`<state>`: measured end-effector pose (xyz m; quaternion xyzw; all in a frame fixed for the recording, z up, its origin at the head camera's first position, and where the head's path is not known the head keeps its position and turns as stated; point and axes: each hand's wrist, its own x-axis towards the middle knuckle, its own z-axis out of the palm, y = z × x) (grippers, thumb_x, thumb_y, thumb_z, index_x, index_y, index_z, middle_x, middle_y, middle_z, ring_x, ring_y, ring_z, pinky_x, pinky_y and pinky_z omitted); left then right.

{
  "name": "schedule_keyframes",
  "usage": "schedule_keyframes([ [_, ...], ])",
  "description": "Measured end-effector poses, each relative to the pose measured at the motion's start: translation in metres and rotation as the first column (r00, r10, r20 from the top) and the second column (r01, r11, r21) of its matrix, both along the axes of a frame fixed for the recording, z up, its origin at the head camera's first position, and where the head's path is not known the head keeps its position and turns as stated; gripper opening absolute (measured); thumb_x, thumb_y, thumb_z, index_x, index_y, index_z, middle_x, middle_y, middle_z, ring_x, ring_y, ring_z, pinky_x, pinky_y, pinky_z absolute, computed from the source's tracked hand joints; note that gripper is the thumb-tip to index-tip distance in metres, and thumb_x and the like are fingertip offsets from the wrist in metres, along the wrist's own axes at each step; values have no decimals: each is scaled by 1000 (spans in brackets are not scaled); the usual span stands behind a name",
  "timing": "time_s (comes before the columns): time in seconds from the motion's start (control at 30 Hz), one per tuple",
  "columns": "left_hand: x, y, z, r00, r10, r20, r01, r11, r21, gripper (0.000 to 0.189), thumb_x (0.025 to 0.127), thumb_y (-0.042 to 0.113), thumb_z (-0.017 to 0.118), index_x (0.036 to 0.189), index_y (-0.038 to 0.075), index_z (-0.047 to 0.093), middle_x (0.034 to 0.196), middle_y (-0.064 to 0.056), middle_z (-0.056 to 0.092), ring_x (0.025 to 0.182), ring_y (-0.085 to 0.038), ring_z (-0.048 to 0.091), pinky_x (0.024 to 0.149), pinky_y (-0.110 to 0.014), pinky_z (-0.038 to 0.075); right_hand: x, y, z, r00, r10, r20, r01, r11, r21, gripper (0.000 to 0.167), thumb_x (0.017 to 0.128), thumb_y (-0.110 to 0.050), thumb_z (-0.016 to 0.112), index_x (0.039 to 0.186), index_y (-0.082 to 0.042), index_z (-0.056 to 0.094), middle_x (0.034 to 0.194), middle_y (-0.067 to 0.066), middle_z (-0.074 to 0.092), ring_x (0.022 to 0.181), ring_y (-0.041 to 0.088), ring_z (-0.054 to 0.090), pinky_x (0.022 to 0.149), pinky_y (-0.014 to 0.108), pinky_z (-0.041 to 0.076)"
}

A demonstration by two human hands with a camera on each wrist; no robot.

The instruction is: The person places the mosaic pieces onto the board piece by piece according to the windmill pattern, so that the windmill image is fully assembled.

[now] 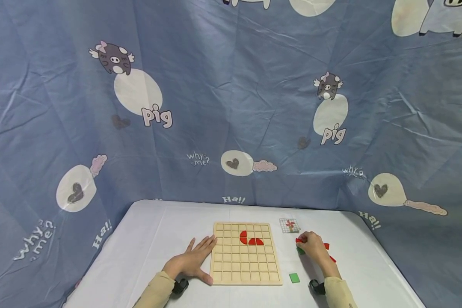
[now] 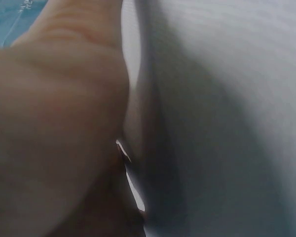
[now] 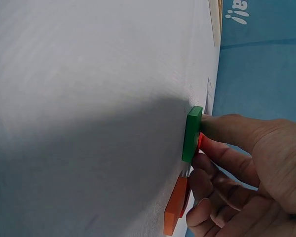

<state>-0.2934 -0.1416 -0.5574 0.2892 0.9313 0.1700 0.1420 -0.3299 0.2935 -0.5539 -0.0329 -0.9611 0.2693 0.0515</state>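
Note:
A wooden grid board (image 1: 231, 268) lies on the white table, with red quarter-circle pieces (image 1: 243, 237) set in its upper cells. My left hand (image 1: 192, 259) rests spread along the board's left edge, fingers straight; in the left wrist view its skin (image 2: 54, 113) fills the left side. Right of the board, my right hand (image 1: 313, 247) pinches a red piece (image 1: 298, 241) between thumb and fingers. A green square piece (image 3: 192, 134) stands close to those fingertips in the right wrist view, partly covering the red one. An orange piece (image 3: 175, 207) lies below it.
A small picture card (image 1: 290, 225) with a grid and a flower lies beyond the right hand. A loose green square (image 1: 294, 278) sits beside the board's lower right corner. More red pieces (image 1: 326, 246) lie partly behind the right hand. A blue patterned cloth (image 1: 231, 107) hangs behind the table.

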Motion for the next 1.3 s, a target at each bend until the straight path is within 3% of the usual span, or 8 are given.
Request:
schedule_keyframes([
  [0.2, 0, 0, 0, 1000, -1, -1, 1, 1000, -3, 132, 59, 71, 72, 156, 8, 8, 164, -11, 4, 151, -32, 5, 118, -64, -1, 0, -3, 0, 1000, 19, 4, -19, 1000, 3, 19, 77, -9, 79, 91, 0, 69, 82, 6, 65, 76, 17, 58, 69, 39, 52],
  [0.5, -1, 1, 0, 1000, 7, 0, -7, 1000, -6, 133, 58, 70, 73, 156, 8, 8, 164, -11, 4, 151, -32, 6, 118, -63, -1, 1, -14, 5, 999, 46, 13, -46, 999, -6, 18, 76, -8, 80, 90, -1, 71, 80, 3, 66, 72, 14, 57, 65, 32, 52],
  [0.9, -2, 0, -2, 1000, -3, -13, 3, 1000, -8, 132, 59, 72, 71, 155, 7, 8, 164, -13, 5, 151, -33, 7, 117, -65, 1, 3, -31, 5, 990, 137, -31, -137, 991, 3, 14, 73, -5, 80, 85, -7, 74, 86, 2, 68, 75, 13, 57, 64, 30, 50],
  [1.3, 0, 0, 1, 1000, 0, -12, 0, 1000, -4, 132, 58, 71, 71, 155, 7, 8, 164, -12, 5, 151, -33, 7, 118, -64, 0, 5, -32, 7, 983, 182, -1, -182, 983, 38, 15, 75, -3, 77, 88, -10, 74, 81, -1, 61, 70, 13, 50, 58, 25, 42],
])
